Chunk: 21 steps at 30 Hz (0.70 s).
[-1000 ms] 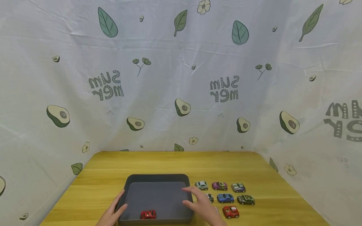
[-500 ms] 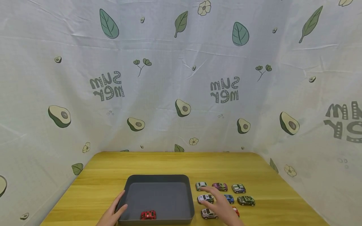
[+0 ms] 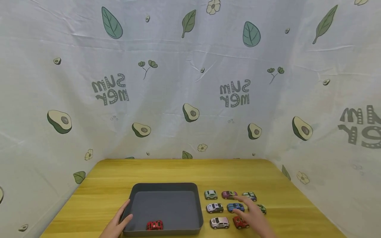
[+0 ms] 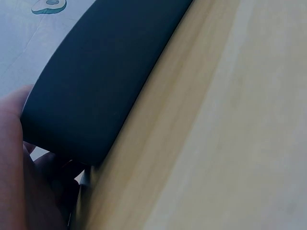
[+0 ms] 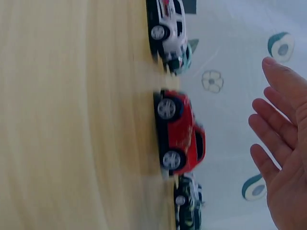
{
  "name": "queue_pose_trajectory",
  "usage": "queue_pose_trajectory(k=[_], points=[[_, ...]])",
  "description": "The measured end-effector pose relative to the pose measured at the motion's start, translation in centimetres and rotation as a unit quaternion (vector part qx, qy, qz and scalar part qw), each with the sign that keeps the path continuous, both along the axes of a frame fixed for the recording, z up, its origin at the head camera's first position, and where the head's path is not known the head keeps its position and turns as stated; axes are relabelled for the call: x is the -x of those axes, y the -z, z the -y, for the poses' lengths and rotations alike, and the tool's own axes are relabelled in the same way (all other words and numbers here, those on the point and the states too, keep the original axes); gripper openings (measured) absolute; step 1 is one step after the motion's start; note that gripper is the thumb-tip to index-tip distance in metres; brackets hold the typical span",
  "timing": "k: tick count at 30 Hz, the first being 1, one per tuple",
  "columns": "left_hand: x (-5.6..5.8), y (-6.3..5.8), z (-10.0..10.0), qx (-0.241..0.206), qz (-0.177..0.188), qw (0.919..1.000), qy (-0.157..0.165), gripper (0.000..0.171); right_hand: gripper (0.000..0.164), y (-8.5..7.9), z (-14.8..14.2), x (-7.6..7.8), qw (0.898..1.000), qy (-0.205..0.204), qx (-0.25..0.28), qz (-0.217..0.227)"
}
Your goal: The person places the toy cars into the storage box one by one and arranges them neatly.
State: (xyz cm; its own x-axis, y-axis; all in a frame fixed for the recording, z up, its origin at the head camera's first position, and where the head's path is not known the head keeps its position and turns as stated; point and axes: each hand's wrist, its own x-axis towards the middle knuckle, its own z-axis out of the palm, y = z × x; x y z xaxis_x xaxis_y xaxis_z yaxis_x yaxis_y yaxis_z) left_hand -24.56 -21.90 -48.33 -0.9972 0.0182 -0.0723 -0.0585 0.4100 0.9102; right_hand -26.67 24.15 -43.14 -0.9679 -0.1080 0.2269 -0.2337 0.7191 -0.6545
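One red toy car [image 3: 239,223] sits on the wooden table [image 3: 166,170] beside a white toy car [image 3: 219,222], partly hidden behind the right hand [image 3: 254,216]. Its long side runs left to right; I can't tell the nose end. That hand's fingers are wide apart, holding nothing. The left hand [image 3: 115,222] pinches the gray tray [image 3: 166,206], with most of its fingers hidden.

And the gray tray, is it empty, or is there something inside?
Not empty. The head view shows one red toy car inside the gray tray, close to its near wall; nothing else is visible in it.
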Motion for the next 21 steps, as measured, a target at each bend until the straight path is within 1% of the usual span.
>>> queue_pose_trajectory(k=[4,7,10,16,18,21], points=[[0.0,0.0,0.1,0.007,0.001,1.0,-0.002,0.073,0.047,0.4,-1.5,0.2,1.0,0.021,-0.005,0.004],[0.1,0.1,0.2,0.007,0.007,0.9999,-0.003,0.073,0.047,0.8,-2.6,0.3,1.0,0.024,-0.011,-0.011],[0.1,0.2,0.1,0.006,0.012,0.9999,-0.004,0.073,0.049,1.2,-3.8,0.4,1.0,0.026,-0.014,-0.01],[0.1,0.1,0.1,0.006,0.003,1.0,-0.003,0.072,0.053,1.4,-5.9,1.0,0.998,0.034,-0.022,0.05],[0.1,0.1,0.1,0.008,0.003,1.0,-0.004,0.072,0.054,1.5,-6.4,1.2,0.997,0.034,-0.032,0.059],[0.1,0.0,0.1,0.009,0.006,0.9999,-0.005,0.072,0.056,1.8,-7.0,1.3,0.997,0.033,-0.047,0.055]])
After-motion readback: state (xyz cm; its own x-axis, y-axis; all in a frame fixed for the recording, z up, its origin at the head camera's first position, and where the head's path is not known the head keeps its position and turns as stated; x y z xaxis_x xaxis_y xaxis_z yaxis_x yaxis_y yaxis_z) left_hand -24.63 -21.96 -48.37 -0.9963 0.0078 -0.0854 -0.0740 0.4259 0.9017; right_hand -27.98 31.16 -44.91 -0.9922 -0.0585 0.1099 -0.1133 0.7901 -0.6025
